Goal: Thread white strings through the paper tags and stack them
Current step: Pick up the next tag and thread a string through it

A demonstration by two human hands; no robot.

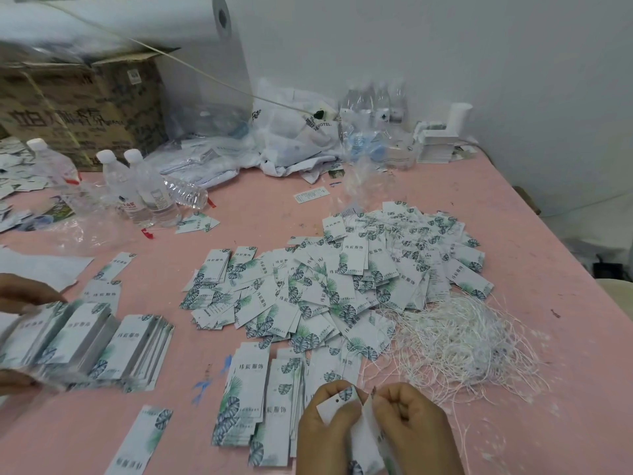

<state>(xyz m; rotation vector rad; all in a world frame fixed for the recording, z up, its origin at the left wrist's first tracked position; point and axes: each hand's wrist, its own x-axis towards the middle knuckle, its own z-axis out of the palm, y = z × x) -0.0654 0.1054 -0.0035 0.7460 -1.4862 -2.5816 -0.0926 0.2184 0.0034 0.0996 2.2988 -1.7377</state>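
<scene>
My left hand pinches a white leaf-printed paper tag with its punched hole facing up. Beside it, my right hand grips a second tag that hangs down between the two hands. Whether a string is in my fingers I cannot tell. A tangle of white strings lies to the right, just beyond my right hand. A big loose heap of tags covers the table's middle. Short stacks of tags lie flat left of my left hand.
Another person's hands hold a fanned row of tags at the left edge. Water bottles, a cardboard box, plastic bags and a white tag stack stand at the back of the pink table.
</scene>
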